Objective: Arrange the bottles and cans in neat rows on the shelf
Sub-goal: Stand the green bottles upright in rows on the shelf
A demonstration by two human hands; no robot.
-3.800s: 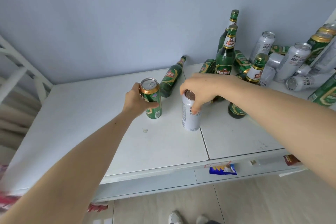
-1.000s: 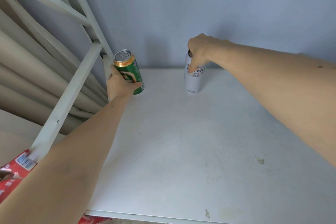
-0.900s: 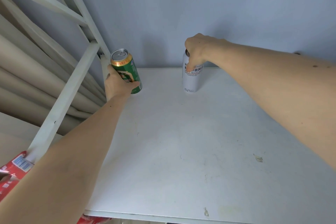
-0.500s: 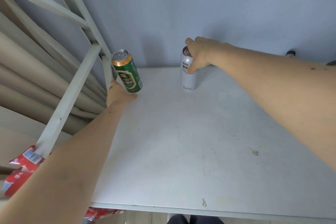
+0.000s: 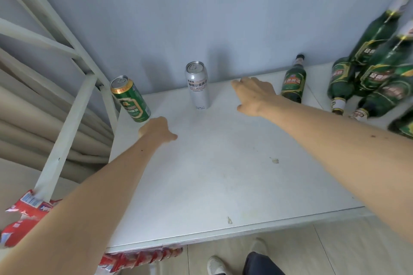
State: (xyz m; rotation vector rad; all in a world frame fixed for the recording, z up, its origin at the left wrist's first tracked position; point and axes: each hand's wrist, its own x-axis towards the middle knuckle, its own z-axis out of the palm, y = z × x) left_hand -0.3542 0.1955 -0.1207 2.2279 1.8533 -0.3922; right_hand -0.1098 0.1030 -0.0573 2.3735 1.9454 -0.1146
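At the back of the white shelf (image 5: 223,174), against the blue-grey wall (image 5: 201,6), two cans stand upright and apart: a green can (image 5: 130,99) in the left corner by the frame and a silver can (image 5: 197,86) to its right. Neither hand holds anything. The left hand (image 5: 157,129) hangs just in front of the green can with fingers loosely curled, and the right hand (image 5: 253,95) hovers beside the silver can with fingers relaxed and spread. The placing step looks finished, with a first row begun. The next move, as I judge it, calls for reaching right to the bottles (image 5: 368,78), which lie and lean in a heap at the shelf's far side, one bottle (image 5: 293,82) lying nearer than the rest, and bringing more over to fill the gap between the cans. The shelf top is scuffed, with a few small stains. A white metal frame (image 5: 73,105) and beige curtain (image 5: 33,123) stand at left, red packets (image 5: 24,207) hang below, and shoes show on a pale floor (image 5: 335,248).
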